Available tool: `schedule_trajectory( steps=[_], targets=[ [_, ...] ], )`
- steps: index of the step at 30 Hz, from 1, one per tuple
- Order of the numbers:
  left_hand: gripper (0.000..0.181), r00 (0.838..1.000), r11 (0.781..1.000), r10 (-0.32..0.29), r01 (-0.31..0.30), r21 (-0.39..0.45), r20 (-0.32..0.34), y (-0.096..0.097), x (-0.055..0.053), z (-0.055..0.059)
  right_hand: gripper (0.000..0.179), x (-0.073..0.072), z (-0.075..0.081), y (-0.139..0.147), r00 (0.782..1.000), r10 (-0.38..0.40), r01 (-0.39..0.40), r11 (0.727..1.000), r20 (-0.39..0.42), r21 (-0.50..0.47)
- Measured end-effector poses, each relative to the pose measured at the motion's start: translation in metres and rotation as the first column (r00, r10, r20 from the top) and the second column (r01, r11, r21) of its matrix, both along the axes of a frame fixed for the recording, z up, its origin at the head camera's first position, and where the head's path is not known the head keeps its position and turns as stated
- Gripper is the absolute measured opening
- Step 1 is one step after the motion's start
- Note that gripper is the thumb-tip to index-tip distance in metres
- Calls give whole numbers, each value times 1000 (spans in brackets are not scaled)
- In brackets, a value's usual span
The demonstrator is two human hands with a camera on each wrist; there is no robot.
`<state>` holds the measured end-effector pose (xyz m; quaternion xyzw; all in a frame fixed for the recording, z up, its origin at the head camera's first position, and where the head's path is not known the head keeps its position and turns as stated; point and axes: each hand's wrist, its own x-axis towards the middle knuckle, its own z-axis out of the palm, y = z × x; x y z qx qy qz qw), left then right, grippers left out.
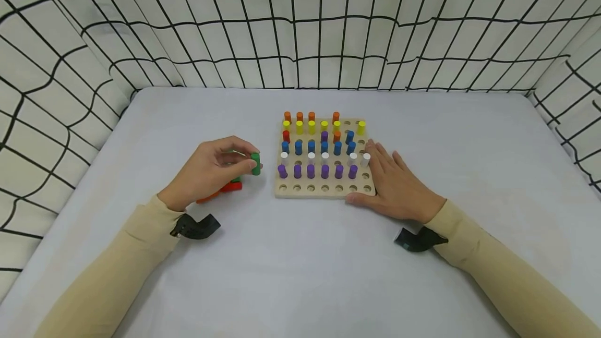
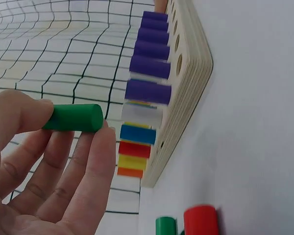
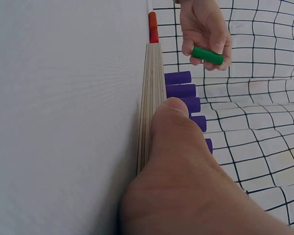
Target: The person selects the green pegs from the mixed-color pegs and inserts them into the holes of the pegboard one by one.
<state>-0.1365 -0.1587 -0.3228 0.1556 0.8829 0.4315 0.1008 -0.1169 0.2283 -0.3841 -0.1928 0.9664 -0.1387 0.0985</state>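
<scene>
in the head view, the step in hand seems to be bringing a green peg [image 1: 255, 164] to the pegboard [image 1: 324, 195]: the left hand [image 1: 213, 166] has it clamped between thumb and fingertips, just left of the board and apart from it. loose red and green pegs [image 1: 231, 186] lie partly under that hand, also left of the board. the right hand [image 1: 399, 186] rests against the board's right edge, fingers straight and slightly spread, thumb at the near right corner, seemingly steadying it. along the board's near edge runs a row of bare holes [image 1: 311, 188]; the next move would probably call for lining the peg up over a hole. in the left wrist view, the thumb presses opposite the fingers, one peg end sticking out free. in the right wrist view, the right thumb touches the board's near side; i cannot tell its other fingers there.
</scene>
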Motion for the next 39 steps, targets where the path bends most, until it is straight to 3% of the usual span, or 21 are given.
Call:
schedule_trajectory(
  steps=[6, 17, 30, 39],
  targets=[
    [22, 1000, 999, -19, 19, 46, 5, 19, 1, 3, 124, 0, 1, -1, 1000, -7, 7, 1000, 14, 6],
    [22, 990, 984, -107, 118, 131, -87, 51, -2, 6, 124, -3, -1, -3, 1000, 0, 0, 1000, 11, -1],
    [25, 969, 938, -230, 246, 242, -94, 101, 2, 11, 124, -1, 0, 0, 1000, -12, 12, 1000, 22, -13],
    [21, 944, 905, -296, 325, 274, -144, 132, 1, -1, 124, -3, 0, 0, 1000, -3, 3, 1000, 20, -8]
  ],
)
